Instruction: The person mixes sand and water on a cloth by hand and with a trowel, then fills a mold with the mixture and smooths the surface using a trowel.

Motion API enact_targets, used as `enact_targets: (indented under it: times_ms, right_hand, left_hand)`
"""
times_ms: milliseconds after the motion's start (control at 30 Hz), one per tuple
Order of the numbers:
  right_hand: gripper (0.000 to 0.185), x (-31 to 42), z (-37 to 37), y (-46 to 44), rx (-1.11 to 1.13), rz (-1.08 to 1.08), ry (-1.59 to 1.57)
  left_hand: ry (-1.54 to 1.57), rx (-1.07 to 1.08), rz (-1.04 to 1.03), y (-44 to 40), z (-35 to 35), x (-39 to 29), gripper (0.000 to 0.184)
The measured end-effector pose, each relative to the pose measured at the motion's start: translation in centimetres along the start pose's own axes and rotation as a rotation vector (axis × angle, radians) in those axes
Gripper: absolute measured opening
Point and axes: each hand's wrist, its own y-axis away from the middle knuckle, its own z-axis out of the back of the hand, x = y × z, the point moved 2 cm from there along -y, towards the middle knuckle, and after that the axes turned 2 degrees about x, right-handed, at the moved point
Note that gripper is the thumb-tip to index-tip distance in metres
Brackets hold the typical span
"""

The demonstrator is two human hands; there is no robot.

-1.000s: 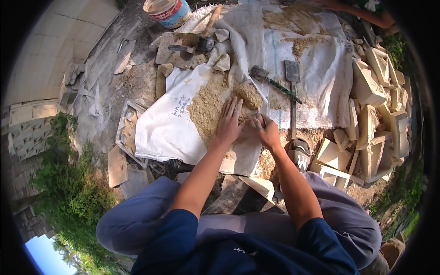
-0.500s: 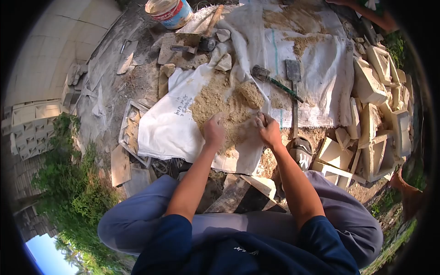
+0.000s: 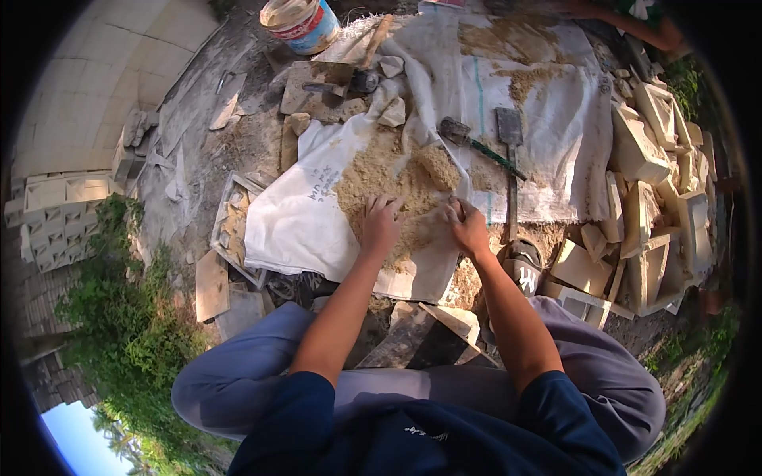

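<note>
Just past eight o'clock from the sand (image 3: 361, 178), a framed block (image 3: 230, 218) leans beside the white sack (image 3: 290, 234); sharp edges there could snag the cloth if it were dragged that way. At eleven, well apart, a bucket (image 3: 305, 32) stands on the ground.

The sand lies heaped on the sack, spread toward twelve and six. At its six o'clock side the left hand (image 3: 382, 222) rests palm down, fingers bent and slightly parted; whether it grips any grains cannot be told. A hard sweep from it might push loose sand over the near edge.

A sandy lump (image 3: 436, 165) sits at two, and could crumble or roll off if the cloth beneath were lifted. A mallet (image 3: 454, 130) lies just beyond, its head near enough to catch a shifting fold.

At four, the right hand (image 3: 467, 226) is curled at the sack's margin, thumb close to the fingers; whether it pinches cloth cannot be seen. If it does, a sharp tug would likely tip the heap leftward.

At three, well apart, broken blocks (image 3: 635, 147) lean unevenly; a knock could slide them.
</note>
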Motion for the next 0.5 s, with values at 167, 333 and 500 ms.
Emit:
enact_targets:
  times_ms: [167, 333, 500]
  right_hand:
    - [0.042, 0.2, 0.3, 0.0, 0.013, -0.026, 0.003]
    - [0.041, 0.2, 0.2, 0.0, 0.032, -0.040, -0.006]
    - [0.042, 0.0, 0.0, -0.1, 0.021, -0.015, 0.025]
  left_hand:
    - [0.100, 0.124, -0.010, -0.3, -2.1, 1.2, 0.016]
    - [0.185, 0.024, 0.022, 0.0, -2.3, 2.4, 0.011]
    - [0.155, 0.030, 0.150, 0.0, -2.0, 2.4, 0.014]
